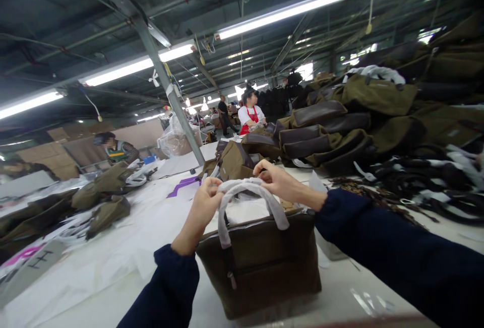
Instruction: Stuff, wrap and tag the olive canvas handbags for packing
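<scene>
Watching remotely, I saw the bag (264,272) upright at six o'clock; my left hand (204,204) and right hand (279,182) pinched its wrapped handles (244,186) at eleven and one. Uneven tugging, I judged, could tear the wrapping.

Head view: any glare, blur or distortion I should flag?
Head view: nearest ceiling tube blown out white; head view: metal post slants in a tilted frame; head view: bag front dark, detail muted; head view: bright streaks on the table, far background soft.
</scene>
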`<act>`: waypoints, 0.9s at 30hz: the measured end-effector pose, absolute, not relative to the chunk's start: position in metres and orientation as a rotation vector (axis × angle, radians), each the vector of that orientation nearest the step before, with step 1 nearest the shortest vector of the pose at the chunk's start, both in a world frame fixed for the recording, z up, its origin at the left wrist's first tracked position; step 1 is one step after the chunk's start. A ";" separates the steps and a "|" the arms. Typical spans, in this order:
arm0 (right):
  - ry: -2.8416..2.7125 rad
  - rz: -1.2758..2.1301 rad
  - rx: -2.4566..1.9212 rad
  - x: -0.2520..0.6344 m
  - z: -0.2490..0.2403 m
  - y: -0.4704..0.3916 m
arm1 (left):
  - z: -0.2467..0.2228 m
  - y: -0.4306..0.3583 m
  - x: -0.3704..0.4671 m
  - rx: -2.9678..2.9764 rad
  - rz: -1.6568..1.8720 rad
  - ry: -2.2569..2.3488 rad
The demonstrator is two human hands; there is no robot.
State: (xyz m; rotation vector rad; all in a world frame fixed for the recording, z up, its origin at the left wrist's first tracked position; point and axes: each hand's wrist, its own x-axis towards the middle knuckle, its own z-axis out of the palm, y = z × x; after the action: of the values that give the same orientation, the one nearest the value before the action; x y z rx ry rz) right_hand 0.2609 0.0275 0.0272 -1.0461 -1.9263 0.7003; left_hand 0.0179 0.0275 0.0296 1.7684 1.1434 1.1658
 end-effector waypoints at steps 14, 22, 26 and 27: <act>-2.172 0.221 -1.165 0.247 0.040 0.025 | 0.056 0.008 0.031 1.707 0.934 0.905; -2.067 -0.200 -1.266 0.248 0.031 0.009 | 0.019 -0.007 -0.006 1.728 0.590 0.972; -2.129 -0.161 -1.189 0.243 0.029 0.013 | 0.035 -0.007 -0.017 1.750 0.415 0.879; -2.157 -0.152 -1.145 0.240 0.030 0.014 | 0.043 -0.005 -0.014 1.757 0.421 0.841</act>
State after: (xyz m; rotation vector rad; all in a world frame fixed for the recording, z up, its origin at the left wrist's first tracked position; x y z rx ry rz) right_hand 0.2397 0.0139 0.0303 -1.1450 -2.1569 -0.1523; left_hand -0.0142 -0.0049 0.0432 1.7569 0.8410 0.4212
